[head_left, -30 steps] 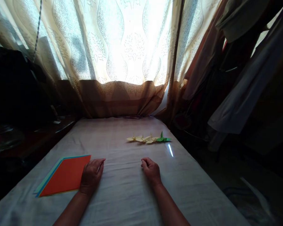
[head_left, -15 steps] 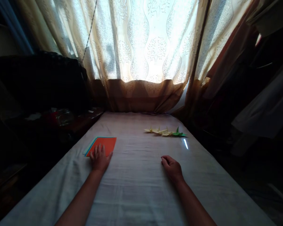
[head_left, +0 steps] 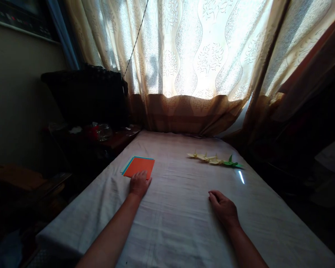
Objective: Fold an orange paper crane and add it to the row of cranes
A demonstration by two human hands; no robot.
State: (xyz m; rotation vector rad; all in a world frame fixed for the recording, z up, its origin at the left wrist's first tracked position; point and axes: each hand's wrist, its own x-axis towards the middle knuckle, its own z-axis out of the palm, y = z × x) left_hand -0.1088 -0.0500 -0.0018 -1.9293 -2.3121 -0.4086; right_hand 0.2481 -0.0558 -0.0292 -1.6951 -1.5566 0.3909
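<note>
Under the fingers of my left hand is the near edge of a stack of square paper sheets, orange on top with blue and pale green edges showing at the left. The hand lies palm down on it, thumb held apart. My right hand rests on the cloth to the right, its fingers curled in and nothing visible in them. Beyond it stands a row of folded paper cranes, several pale yellow ones and a green one at the right end.
A pale cloth covers the table, with a bright streak of light near the cranes. At the left, a dark side table holds a clear jar beside a large black covered object. Patterned curtains hang behind.
The view has swung left, so everything sits further right in the picture. My left hand has drawn back toward the near edge of the paper stack, its fingers closer together. My right hand stays curled.
</note>
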